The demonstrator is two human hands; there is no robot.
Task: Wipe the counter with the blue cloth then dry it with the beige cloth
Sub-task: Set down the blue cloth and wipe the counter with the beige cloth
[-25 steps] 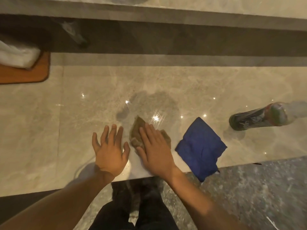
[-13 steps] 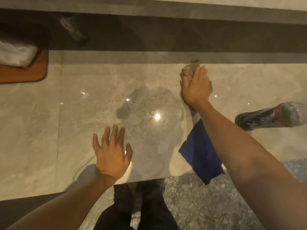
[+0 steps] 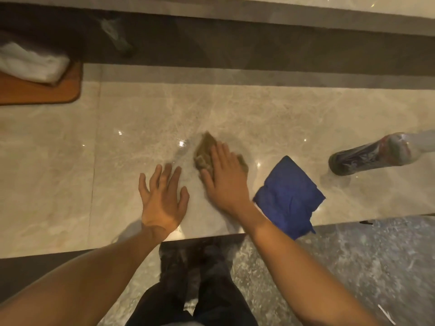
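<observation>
The glossy pale marble worktop point(image 3: 259, 118) is filling most of the scene. At its far left a folded white towel point(image 3: 30, 63) is resting on an orange wooden tray point(image 3: 47, 92). At the right a dark plastic bottle point(image 3: 374, 152) is lying on its side. Near the front edge, the crumpled blue cloth point(image 3: 288, 198) is sitting set aside, one corner hanging over the lip. The left hand point(image 3: 162, 198) is bracing flat, fingers spread wide and holding nothing. The right hand point(image 3: 224, 178) is pressing the small bunched beige cloth point(image 3: 204, 152) onto the stone near the middle, fingers extended flat over it, not gripping. Drying looks under way. A wide sweep rightward could be nudging the blue cloth off the edge, or rolling the bottle.
</observation>
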